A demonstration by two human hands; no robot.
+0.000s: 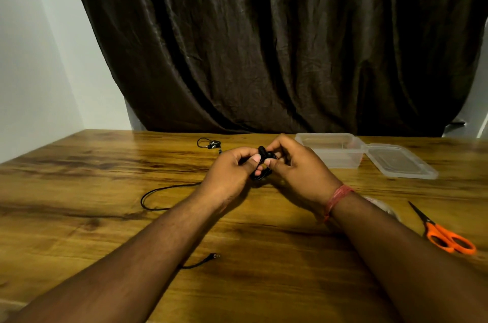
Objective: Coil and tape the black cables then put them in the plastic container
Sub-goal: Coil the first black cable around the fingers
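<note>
**Hands keep a small black coil together above the desk**

Both hands meet over the middle of the desk (79, 177). The left hand (232, 169) and the right hand (293, 164) have their fingers curled around a coiled black cable (261, 164), probably so the loops cannot spring open before tape goes on. A loose tail of black cable (158, 195) lies on the desk, so the winding seems unfinished. The plastic container (330, 149) waits open just beside the right hand, its lid (401, 161) next to it. Orange scissors (446, 236) lie near the right forearm, ready for cutting tape.
</note>
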